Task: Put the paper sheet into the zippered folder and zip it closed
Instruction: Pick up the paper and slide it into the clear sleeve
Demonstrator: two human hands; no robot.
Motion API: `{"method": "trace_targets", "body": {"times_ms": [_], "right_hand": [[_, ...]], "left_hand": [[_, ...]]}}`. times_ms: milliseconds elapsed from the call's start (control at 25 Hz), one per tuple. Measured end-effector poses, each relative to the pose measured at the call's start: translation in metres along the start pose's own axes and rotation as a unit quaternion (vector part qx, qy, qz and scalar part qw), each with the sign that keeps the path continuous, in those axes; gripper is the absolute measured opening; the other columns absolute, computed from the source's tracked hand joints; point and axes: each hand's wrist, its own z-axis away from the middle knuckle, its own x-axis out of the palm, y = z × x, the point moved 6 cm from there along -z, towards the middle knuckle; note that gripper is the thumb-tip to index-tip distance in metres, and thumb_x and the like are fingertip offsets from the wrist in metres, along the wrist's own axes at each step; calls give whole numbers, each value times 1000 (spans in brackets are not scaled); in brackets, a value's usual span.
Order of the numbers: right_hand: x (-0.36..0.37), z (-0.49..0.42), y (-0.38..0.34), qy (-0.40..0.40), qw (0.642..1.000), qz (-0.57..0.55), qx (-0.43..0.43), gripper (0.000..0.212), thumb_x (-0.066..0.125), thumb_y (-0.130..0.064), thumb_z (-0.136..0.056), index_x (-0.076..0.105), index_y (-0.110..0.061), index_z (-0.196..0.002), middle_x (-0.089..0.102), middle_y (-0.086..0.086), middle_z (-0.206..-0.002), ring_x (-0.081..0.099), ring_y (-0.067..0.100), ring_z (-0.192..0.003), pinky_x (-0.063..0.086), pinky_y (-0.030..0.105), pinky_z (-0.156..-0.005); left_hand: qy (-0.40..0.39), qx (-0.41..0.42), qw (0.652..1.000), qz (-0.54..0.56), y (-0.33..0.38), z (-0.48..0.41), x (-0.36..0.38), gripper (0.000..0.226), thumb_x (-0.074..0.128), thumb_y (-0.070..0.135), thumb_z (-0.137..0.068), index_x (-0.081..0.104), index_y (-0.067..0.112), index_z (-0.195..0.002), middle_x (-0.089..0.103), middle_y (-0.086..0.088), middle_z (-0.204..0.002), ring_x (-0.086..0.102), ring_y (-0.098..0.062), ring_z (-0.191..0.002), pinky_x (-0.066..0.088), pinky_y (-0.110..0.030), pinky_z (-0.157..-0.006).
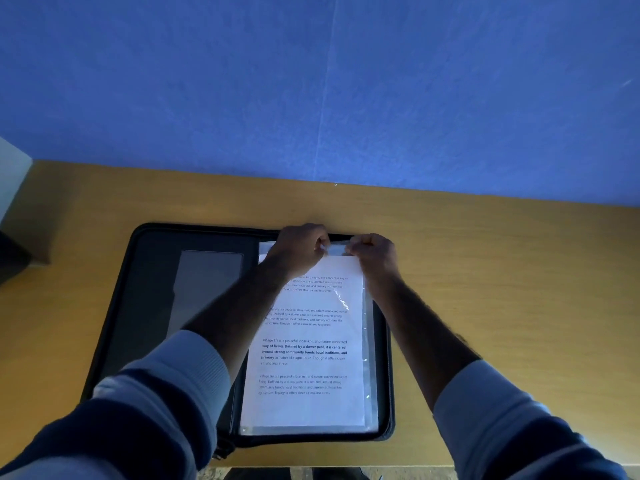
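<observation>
Folder (145, 306) open flat, centre frame; paper (311, 358) lies on its right half inside clear sleeve (370, 341). Your left hand (298, 247) & right hand (372, 252) pinch sleeve's top edge. Seat sheet fully, smooth flat, then fold over & zip.

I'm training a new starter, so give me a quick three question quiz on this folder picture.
1. True or false: the zippered folder lies open on the table.
2. Which half holds the paper sheet: A left, B right?
3. Where do the left hand and right hand pinch the clear sleeve?

Key: 1 true. 2 B. 3 Its far top edge.
</observation>
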Motion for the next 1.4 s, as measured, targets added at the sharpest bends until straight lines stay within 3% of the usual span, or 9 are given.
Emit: {"method": "trace_targets", "body": {"times_ms": [200,360,480,640,760,920,1040,1240,1400], "right_hand": [[-10,-12,1,18,995,94,-21,22,64,7,-81,72,-11,-71,71,-1,-69,64,14,-66,50,25,-58],[-7,-20,2,22,975,218,-44,23,59,-5,-83,71,-20,-70,74,-4,-76,69,17,-74,54,29,-62],[-3,-20,4,36,949,305,-72,24,51,-8,-83,71,-20,-76,72,-1,-85,66,21,-75,47,27,-56],[2,-12,3,67,920,363,-135,18,53,-5,-91,70,-11,-90,63,9,-105,62,29,-92,49,32,-65],[6,13,3,93,882,412,-209,23,56,-7,-93,66,-7,-114,58,17,-126,55,36,-117,50,47,-91],[27,86,47,28,832,462,-305,53,53,-28,-101,44,-10,-150,29,18,-165,21,35,-155,22,55,-124],[30,135,102,-54,809,509,-288,68,24,-52,-106,10,-17,-163,-3,9,-172,-8,25,-159,3,50,-128],[1,147,136,-43,776,570,-268,75,25,-55,-105,5,-12,-163,0,9,-172,-1,26,-159,9,59,-124],[-1,146,137,-34,786,563,-253,77,15,-61,-105,1,-12,-163,1,9,-172,-2,26,-159,8,58,-126]], "left_hand": [[34,-31,985,-164,-32,5,-12,14,60,19,-92,73,23,-93,73,3,-103,66,-26,-97,40,-36,-101],[76,-56,980,-174,-51,40,-4,47,57,19,-97,52,15,-143,48,-9,-152,45,-31,-139,23,-46,-123],[96,-42,985,-136,-50,98,27,65,56,30,-99,34,8,-156,20,-16,-168,23,-34,-155,20,-49,-126],[73,-17,988,-139,-48,156,72,73,35,50,-105,11,13,-163,-1,-11,-172,0,-30,-159,12,-45,-128],[65,-43,986,-150,-50,154,78,76,29,55,-104,1,17,-163,-8,-8,-172,-6,-28,-159,9,-47,-128],[51,-55,983,-165,-52,149,82,75,25,57,-105,-1,18,-163,-13,-9,-171,-10,-28,-158,9,-50,-128],[48,-58,984,-161,-54,150,83,76,22,60,-105,0,17,-163,-13,-8,-171,-12,-27,-158,8,-50,-129],[72,-46,983,-164,-51,150,80,77,31,56,-103,6,16,-163,-5,-9,-172,-5,-29,-159,13,-52,-128],[70,-47,981,-172,-54,151,80,76,30,56,-102,9,16,-163,-2,-10,-172,-4,-30,-159,11,-50,-128]]}}
